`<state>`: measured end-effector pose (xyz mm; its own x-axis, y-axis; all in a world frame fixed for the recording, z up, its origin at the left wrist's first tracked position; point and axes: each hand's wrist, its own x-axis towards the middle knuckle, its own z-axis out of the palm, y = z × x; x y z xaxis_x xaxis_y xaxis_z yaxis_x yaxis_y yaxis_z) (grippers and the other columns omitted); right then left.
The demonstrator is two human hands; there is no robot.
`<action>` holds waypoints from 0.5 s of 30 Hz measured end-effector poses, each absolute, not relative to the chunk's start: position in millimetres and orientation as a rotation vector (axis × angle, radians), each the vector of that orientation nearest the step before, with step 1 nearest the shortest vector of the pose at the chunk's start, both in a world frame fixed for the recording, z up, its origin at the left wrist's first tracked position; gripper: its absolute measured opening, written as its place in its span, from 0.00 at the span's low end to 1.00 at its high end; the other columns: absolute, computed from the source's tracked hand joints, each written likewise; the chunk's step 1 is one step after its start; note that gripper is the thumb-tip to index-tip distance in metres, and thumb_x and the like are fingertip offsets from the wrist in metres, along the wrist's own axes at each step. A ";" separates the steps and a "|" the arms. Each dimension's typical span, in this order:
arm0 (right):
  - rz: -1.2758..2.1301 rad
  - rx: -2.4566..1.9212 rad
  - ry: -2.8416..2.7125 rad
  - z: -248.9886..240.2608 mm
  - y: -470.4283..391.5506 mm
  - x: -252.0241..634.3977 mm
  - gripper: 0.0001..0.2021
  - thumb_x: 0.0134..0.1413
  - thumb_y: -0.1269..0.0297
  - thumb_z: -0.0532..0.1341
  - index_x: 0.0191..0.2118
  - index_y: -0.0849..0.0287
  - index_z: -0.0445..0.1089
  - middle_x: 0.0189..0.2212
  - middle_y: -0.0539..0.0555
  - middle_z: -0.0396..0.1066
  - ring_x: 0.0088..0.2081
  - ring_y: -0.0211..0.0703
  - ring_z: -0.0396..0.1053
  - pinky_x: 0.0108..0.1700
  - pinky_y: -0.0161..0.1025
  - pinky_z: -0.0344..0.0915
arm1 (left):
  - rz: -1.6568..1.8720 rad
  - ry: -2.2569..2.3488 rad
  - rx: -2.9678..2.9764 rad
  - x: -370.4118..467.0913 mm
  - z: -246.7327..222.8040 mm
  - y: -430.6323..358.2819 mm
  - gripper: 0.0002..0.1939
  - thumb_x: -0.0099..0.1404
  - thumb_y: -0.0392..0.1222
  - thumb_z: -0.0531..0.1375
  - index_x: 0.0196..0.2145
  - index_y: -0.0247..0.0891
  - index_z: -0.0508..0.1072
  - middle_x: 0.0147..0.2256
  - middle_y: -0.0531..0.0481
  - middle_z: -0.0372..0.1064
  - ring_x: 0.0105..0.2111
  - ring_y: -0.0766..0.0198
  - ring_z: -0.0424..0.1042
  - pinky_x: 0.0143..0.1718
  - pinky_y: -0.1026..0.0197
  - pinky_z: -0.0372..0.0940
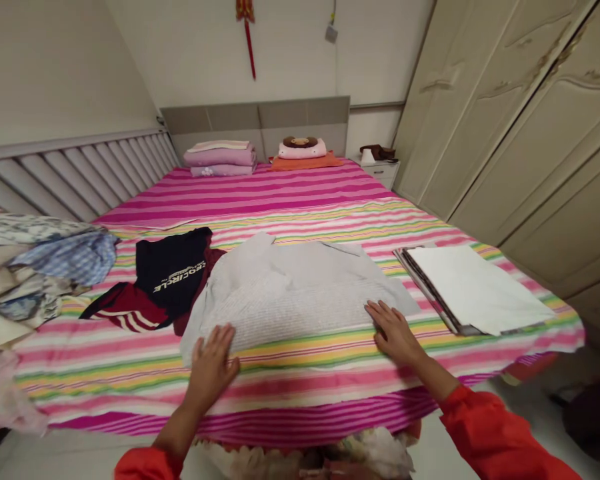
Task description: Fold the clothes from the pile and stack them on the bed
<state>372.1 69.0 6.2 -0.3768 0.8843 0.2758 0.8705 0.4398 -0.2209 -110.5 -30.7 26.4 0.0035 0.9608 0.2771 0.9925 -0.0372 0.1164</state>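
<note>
We can't see all of the heap of clothes (93,253), because the left edge cuts it off. A dark thing (595,417) on the floor at the right is cut off too, and it's too dim for us to name. Some letters on the dark shirt (173,263) are hard to read. Our palms hide bits of the grey top (295,283), which lies spread out on the striped bed (305,373), between the dark shirt and the white folded pile (480,287). Our left hand (211,367) is flat, thumb out, touching its near left corner. Our right hand (393,333) is flat too, fingers stretched, at its near right edge. Neither hand grips anything.
</note>
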 end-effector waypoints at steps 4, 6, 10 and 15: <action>-0.104 -1.705 -2.369 13.8 81.6 364.3 0.36 0.47 0.79 0.52 0.65 0.57 0.60 0.64 0.59 0.62 0.65 0.57 0.57 0.60 0.57 0.60 | -0.275 -2.093 -2.192 -82.8 17.3 -14.1 0.36 0.57 0.26 0.50 0.64 0.38 0.63 0.65 0.43 0.57 0.67 0.51 0.52 0.66 0.43 0.43; -0.155 -1.781 -2.400 22.2 92.9 359.6 0.37 0.46 0.80 0.54 0.66 0.57 0.60 0.63 0.60 0.63 0.63 0.59 0.60 0.58 0.58 0.62 | -0.240 -2.156 -2.156 -77.4 20.0 -1.7 0.36 0.57 0.25 0.49 0.64 0.37 0.63 0.65 0.43 0.57 0.67 0.51 0.52 0.66 0.42 0.46; -0.155 -1.737 -2.519 41.2 102.3 359.4 0.36 0.46 0.82 0.54 0.64 0.57 0.63 0.59 0.61 0.68 0.58 0.56 0.67 0.56 0.52 0.67 | -0.178 -2.214 -2.215 -83.7 33.6 7.5 0.36 0.58 0.22 0.47 0.62 0.38 0.66 0.65 0.43 0.57 0.65 0.54 0.56 0.64 0.44 0.51; 0.001 -1.603 -2.589 47.7 88.0 389.0 0.32 0.48 0.79 0.52 0.60 0.54 0.69 0.54 0.57 0.74 0.53 0.49 0.72 0.54 0.45 0.69 | -0.143 -2.117 -2.428 -109.2 30.4 -18.4 0.40 0.55 0.22 0.48 0.63 0.48 0.65 0.65 0.50 0.59 0.66 0.59 0.55 0.66 0.46 0.50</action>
<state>389.0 88.0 47.7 -0.4423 0.8931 0.0820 0.8931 0.4470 -0.0515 -109.2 -18.4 30.4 0.1356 0.9907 0.0125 0.9833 -0.1361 0.1204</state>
